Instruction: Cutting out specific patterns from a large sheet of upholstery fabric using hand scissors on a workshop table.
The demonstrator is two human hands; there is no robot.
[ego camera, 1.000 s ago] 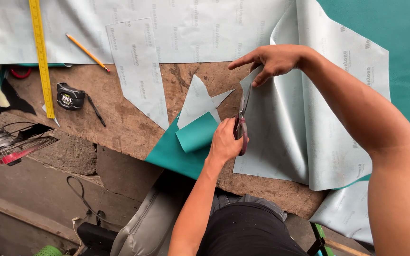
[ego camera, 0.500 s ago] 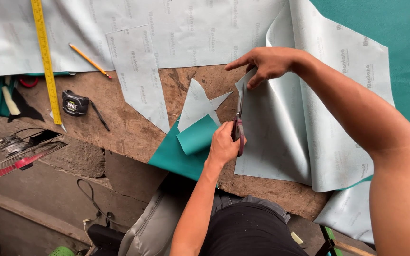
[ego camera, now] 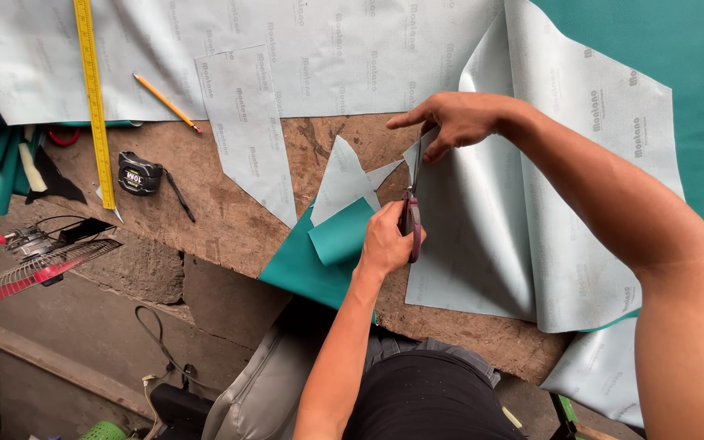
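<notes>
The left hand (ego camera: 386, 244) holds the scissors (ego camera: 411, 220) tight. The right hand (ego camera: 458, 121) pinches the grey sheet (ego camera: 490, 236) on the desk (ego camera: 230, 228).

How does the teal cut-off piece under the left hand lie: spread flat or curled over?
Curled over. The teal cut-off piece beside the left hand has its edge rolled back, showing teal face on top while its pale backing points up the table.

Head view: worn on the person's head, facing steeply down
Nearness: close over the worn brown wooden table (ego camera: 230, 220)
</notes>
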